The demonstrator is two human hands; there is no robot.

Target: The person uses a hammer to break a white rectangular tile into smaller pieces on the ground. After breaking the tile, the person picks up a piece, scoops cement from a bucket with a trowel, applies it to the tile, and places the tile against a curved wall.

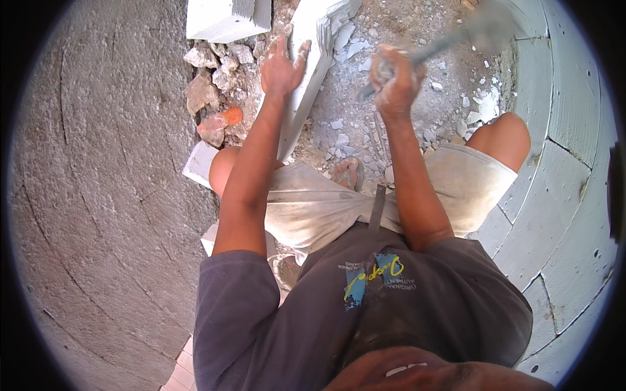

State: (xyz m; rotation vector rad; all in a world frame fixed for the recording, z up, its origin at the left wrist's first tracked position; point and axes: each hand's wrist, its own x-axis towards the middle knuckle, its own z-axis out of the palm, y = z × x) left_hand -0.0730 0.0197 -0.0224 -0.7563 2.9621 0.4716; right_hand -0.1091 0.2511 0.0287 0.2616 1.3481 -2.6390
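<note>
The long white block point(313, 78) lies at a slant, serving as the reference. The left hand point(282, 73) rests spread on its left edge, fingers loosely extended, pressing without clasping. The right hand point(396, 88), right of the block and apart from it, is closed firmly around the handle of 1 hammer-like tool point(447, 43); the tool's head is blurred. White chips point(342, 139) litter the ground right of the block. Left of it lie broken rubble point(201, 94), 1 orange fragment point(232, 116) and 1 shorter white block point(222, 23).
</note>
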